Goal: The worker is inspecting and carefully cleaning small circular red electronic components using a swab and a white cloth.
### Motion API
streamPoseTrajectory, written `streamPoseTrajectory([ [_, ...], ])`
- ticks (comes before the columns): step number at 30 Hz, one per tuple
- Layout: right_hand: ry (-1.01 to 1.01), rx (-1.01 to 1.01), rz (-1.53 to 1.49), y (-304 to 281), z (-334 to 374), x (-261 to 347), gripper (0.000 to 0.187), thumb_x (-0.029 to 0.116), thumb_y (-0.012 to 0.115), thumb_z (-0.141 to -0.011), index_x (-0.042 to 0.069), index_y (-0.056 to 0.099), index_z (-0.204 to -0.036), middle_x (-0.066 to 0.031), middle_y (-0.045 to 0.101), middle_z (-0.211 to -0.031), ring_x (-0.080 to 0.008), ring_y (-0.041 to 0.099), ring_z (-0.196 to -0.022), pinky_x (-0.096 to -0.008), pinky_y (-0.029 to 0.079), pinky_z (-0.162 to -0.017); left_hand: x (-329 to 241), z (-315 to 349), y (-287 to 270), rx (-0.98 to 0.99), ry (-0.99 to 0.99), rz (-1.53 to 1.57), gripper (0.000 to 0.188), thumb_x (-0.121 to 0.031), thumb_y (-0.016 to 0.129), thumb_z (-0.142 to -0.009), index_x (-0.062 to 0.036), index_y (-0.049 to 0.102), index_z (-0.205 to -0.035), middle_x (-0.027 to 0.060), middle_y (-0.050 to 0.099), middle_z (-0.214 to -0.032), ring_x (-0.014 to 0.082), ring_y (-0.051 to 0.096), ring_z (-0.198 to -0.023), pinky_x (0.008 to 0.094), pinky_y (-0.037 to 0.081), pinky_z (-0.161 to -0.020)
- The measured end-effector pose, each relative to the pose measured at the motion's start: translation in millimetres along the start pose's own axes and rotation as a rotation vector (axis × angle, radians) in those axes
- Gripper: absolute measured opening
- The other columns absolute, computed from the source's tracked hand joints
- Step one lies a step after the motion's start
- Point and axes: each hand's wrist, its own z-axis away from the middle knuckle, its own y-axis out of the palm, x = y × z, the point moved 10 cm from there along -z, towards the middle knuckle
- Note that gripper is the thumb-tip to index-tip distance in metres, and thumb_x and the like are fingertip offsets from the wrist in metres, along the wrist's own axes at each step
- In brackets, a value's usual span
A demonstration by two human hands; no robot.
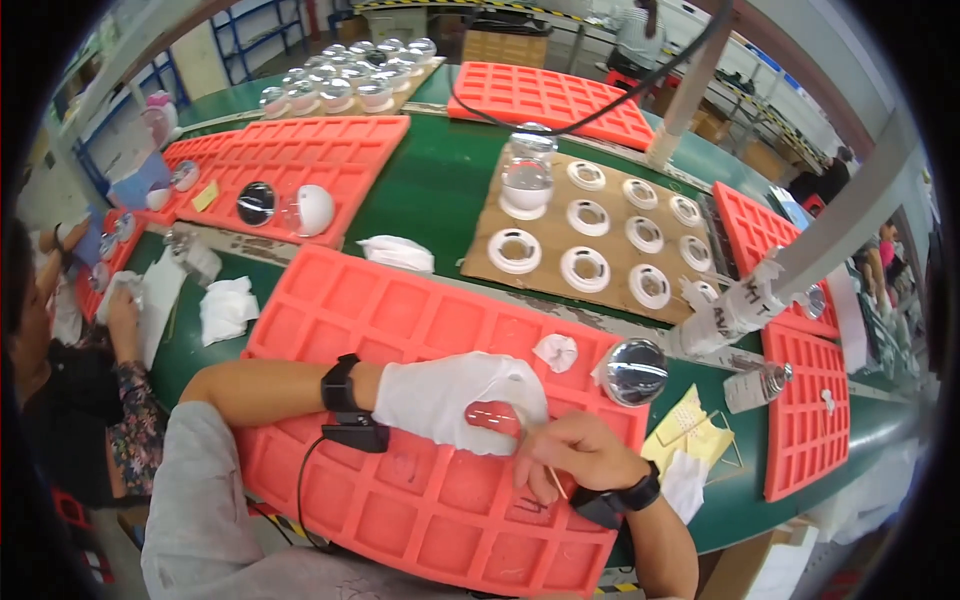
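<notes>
My left hand [450, 400], in a white glove, is closed around a glossy dome [493, 418]; its surface looks red, and the fingers cover most of it. My bare right hand [570, 455] sits against the dome's near right side, fingers bent round a thin wooden stick [557, 483] that points down. Both hands are over a red compartment tray [410, 500]. On that tray's far right corner rests a mirror-like dome [636, 372], with a crumpled white cloth [556, 352] beside it.
Beyond the tray, cardboard [480, 262] carries several white rings [585, 268] and stacked clear domes [526, 180]. A post [740, 310] rises at right, near a bottle [757, 388] and yellow cloth [690, 425]. A co-worker [75, 400] sits at left. More red trays [290, 150] surround.
</notes>
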Motion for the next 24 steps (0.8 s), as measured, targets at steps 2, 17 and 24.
streamPoseTrajectory([
  [2,-0.256,-0.052,0.034,0.3,13.5,29.2,0.047,0.027,0.042,-0.109,-0.009,0.068,-0.093,-0.0111,0.066,-0.066,-0.0196,0.064,-0.061,-0.0293,0.051,-0.059,-1.5,-2.0,-0.2,0.033,0.022,-0.03,0.03,-0.016,0.078,-0.082,-0.0065,0.068,-0.108,0.013,0.066,-0.116,0.0319,0.063,-0.109,0.0413,0.051,-0.093],
  [17,0.218,0.187,0.188,14.3,-5.4,-27.7,0.032,0.015,0.042,-0.106,-0.005,0.065,-0.097,-0.0078,0.064,-0.057,-0.0139,0.062,-0.048,-0.0251,0.047,-0.051,-6.8,-1.3,-4.1,0.014,-0.063,-0.094,0.028,-0.015,0.08,-0.074,-0.0097,0.068,-0.099,0.0099,0.065,-0.111,0.0307,0.061,-0.103,0.0409,0.05,-0.089],
  [24,0.093,0.117,0.007,9.4,-3.3,-12.4,0.032,0.016,0.044,-0.106,-0.004,0.066,-0.094,-0.0054,0.06,-0.053,-0.0098,0.056,-0.044,-0.0256,0.039,-0.044,-27.3,-0.1,-17.6,-0.139,0.15,-0.283,0.029,-0.017,0.077,-0.073,-0.0107,0.067,-0.099,0.0099,0.063,-0.11,0.0332,0.058,-0.107,0.0447,0.048,-0.092],
])
